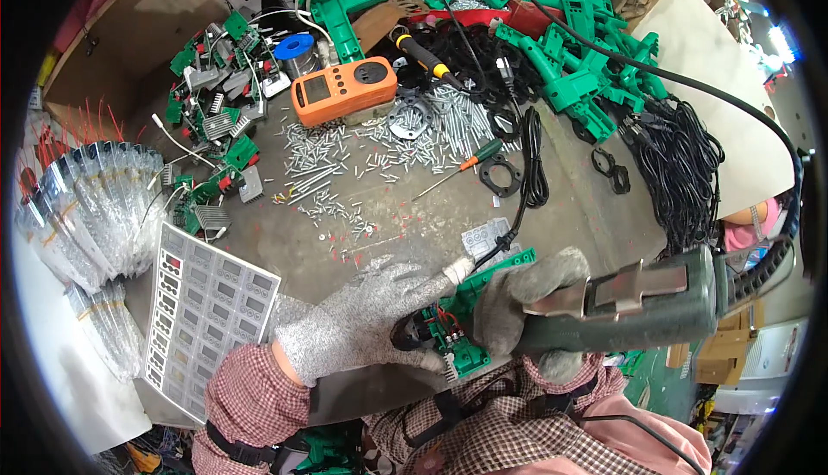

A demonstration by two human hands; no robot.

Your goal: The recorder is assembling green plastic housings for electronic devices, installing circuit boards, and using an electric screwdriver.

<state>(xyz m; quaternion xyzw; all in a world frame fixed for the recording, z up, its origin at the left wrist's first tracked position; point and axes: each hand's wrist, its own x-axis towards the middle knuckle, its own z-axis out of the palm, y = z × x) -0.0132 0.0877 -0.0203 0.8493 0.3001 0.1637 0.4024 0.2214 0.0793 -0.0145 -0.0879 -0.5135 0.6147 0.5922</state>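
Observation:
My left hand [366, 320], in a grey knit glove, presses down on a green plastic housing [466, 320] with red wires and a small circuit board inside, at the near edge of the workbench. My right hand [526, 298], also gloved, grips a dark green power screwdriver [630, 307] whose tip points at the housing. A black cable runs from the housing area across the bench.
Loose screws [345, 173] cover the bench middle, with a hand screwdriver [461, 169], an orange multimeter [343, 89] and a soldering iron [418, 53]. Green housings [561, 44] pile at the back, black cables [681, 165] at right, small circuit boards [216, 87] and a sticker sheet [207, 315] at left.

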